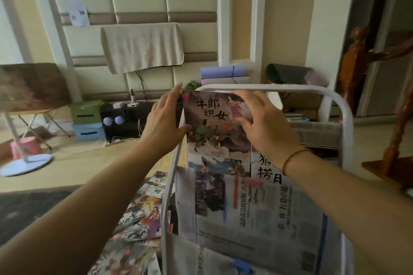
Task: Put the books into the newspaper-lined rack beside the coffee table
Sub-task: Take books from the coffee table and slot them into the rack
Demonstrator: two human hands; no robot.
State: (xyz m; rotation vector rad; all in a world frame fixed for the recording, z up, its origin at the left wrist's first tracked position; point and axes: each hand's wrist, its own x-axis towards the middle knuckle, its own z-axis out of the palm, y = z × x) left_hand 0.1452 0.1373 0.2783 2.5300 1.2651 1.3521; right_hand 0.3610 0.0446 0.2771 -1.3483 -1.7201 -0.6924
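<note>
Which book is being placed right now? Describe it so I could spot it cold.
Find the white tube rack lined with newspaper. At its top tier, both hands hold one picture book upright. Unlike the books behind it, its cover shows four large black characters.

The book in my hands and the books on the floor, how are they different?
The held book stands upright in the rack, gripped by the left hand and right hand; the floor books lie flat, overlapping, untouched. It is in the rack; they are outside it. Both have illustrated covers.
</note>
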